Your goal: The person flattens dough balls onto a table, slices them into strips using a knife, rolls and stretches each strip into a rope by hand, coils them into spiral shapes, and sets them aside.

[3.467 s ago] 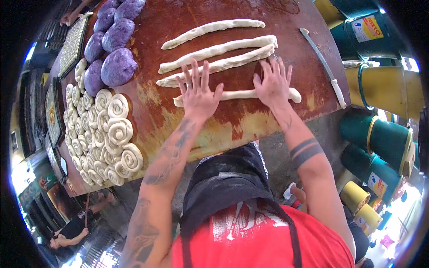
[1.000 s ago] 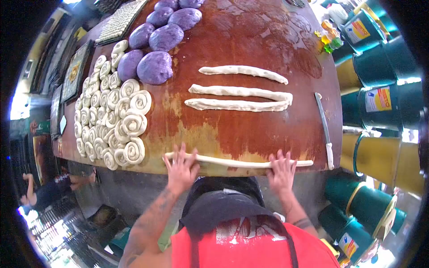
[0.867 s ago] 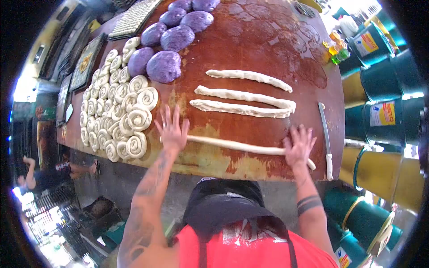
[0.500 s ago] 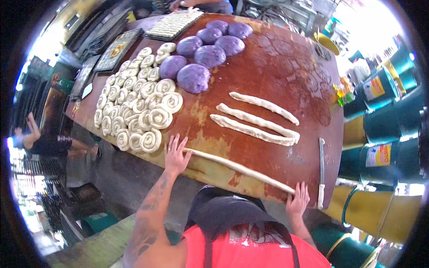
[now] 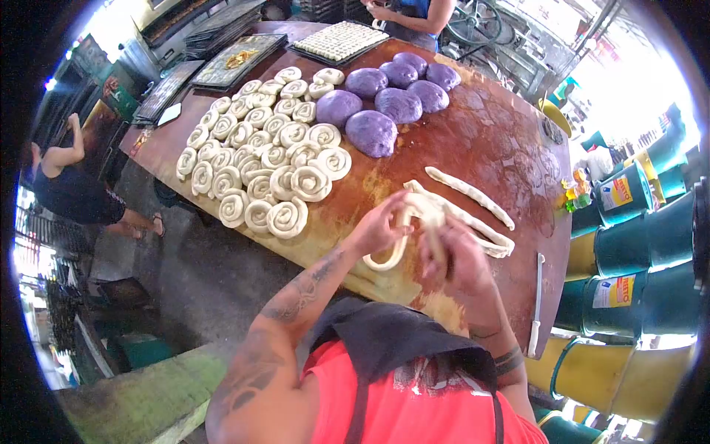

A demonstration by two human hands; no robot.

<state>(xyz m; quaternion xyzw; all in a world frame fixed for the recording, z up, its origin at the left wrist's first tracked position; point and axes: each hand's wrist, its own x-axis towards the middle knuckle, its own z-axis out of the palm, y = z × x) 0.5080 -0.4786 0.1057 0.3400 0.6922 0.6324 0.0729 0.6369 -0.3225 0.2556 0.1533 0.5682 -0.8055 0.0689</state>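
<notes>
A long white dough rope [image 5: 383, 265] is lifted off the tabletop and hangs in a loop between my hands. My left hand [image 5: 381, 224] is closed on it near the loop's upper end. My right hand [image 5: 462, 255], smeared by motion, grips the rope on the other side, where the strand passes its fingers. Just beyond lie more dough strips [image 5: 473, 195], one partly hidden behind my hands. Coiled dough spirals [image 5: 287, 217] crowd the table to the left. Several purple dough balls [image 5: 371, 134] sit past them.
The brown table [image 5: 473, 111] carries a long knife [image 5: 537, 300] by its right edge. At the far side are a tray of small dough pieces [image 5: 339, 41] and a dark tray [image 5: 238, 63]. Green drums [image 5: 632, 229] line the right. A person [image 5: 78, 177] stands left; another [image 5: 414, 18] works across the table.
The rope that lay stretched along the near edge is now raised and looped. Both hands have come together over the table's middle, and the view has shifted slightly.
</notes>
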